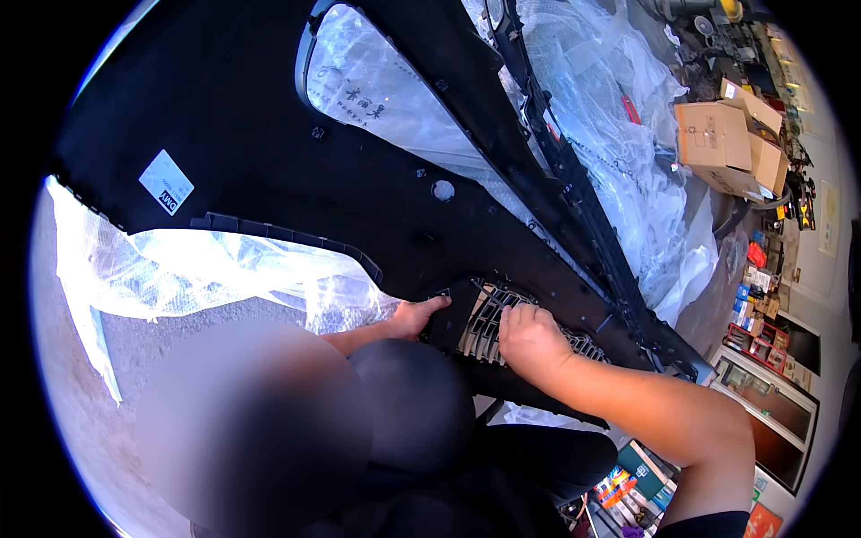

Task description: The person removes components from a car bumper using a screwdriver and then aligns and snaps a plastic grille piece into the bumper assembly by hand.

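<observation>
A large black car bumper cover [359,170] stretches across the view, its inner side toward me, with a big oval opening at the top. Set into its lower part is a slatted silver-and-black grille [482,330]. My left hand [420,316] grips the bumper's edge left of the grille, thumb on top. On the grille's slats rests my right hand [534,339], its fingers curled closed. Whatever may be pinched in those fingers is hidden. A white diamond-shaped label [166,183] sticks to the bumper's left part.
Clear plastic sheeting [592,117] lies beyond and under the bumper. An open cardboard box [717,148] stands at the far right. Small boxes and supplies [758,300] line the right side, near a glass-fronted cabinet [767,403]. A blurred patch covers the lower left.
</observation>
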